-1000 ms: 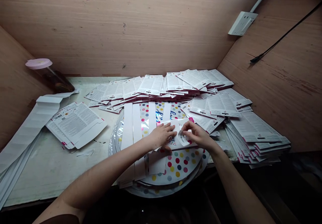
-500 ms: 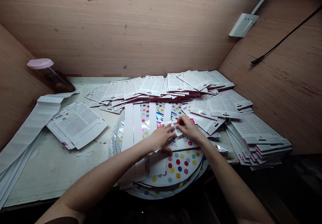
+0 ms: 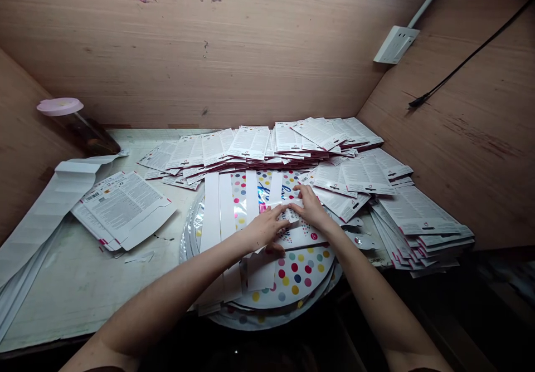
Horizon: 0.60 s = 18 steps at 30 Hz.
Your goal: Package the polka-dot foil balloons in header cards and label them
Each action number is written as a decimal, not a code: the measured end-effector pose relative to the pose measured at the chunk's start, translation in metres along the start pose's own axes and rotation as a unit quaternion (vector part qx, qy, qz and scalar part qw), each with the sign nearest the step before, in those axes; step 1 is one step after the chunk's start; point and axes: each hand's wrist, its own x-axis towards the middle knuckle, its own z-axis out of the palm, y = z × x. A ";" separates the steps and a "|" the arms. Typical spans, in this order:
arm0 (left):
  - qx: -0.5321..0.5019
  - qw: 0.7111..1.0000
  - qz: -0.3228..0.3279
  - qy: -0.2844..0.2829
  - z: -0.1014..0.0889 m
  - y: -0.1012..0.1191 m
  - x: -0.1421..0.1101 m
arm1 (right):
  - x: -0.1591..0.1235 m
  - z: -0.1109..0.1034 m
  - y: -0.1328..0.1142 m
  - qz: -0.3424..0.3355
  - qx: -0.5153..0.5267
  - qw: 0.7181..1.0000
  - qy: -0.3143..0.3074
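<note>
A flat printed packet [image 3: 307,237] with coloured dots lies on a stack of round polka-dot foil balloons [image 3: 301,283]. My left hand [image 3: 267,231] grips the packet's left end, fingers stretched over its top and thumb lower down, partly hidden. A small white printed label [image 3: 291,215] sits on the packet between my hands. My right hand [image 3: 310,209] is open, its thumb pressing at the label and its fingers spread past the packet's upper edge. White paper strips [image 3: 226,210] lie across the balloons to the left.
Overlapping printed packets [image 3: 251,142] line the back, with another pile [image 3: 426,210] at the right. A few packets [image 3: 129,207] and a long folded label strip [image 3: 54,205] lie left. A pink-lidded bottle [image 3: 79,127] stands behind them. A black cable [image 3: 463,60] hangs right, near a wall socket [image 3: 396,44].
My right fingers have gone from pinching the label to spreading out, with the thumb now pressing on it. My left hand stays nearly in place. The view has shifted slightly.
</note>
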 end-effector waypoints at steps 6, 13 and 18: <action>-0.014 1.000 -0.018 -0.020 0.002 0.000 -0.001 | -0.047 -0.023 -0.011 -0.011 -0.073 0.997 -0.015; 0.067 0.996 -0.047 -0.036 -0.022 0.006 0.022 | -0.130 -0.021 -0.040 -0.028 -0.077 0.991 0.108; 0.030 0.995 -0.090 -0.012 -0.033 -0.004 0.050 | -0.158 0.007 -0.061 0.021 -0.015 0.985 0.173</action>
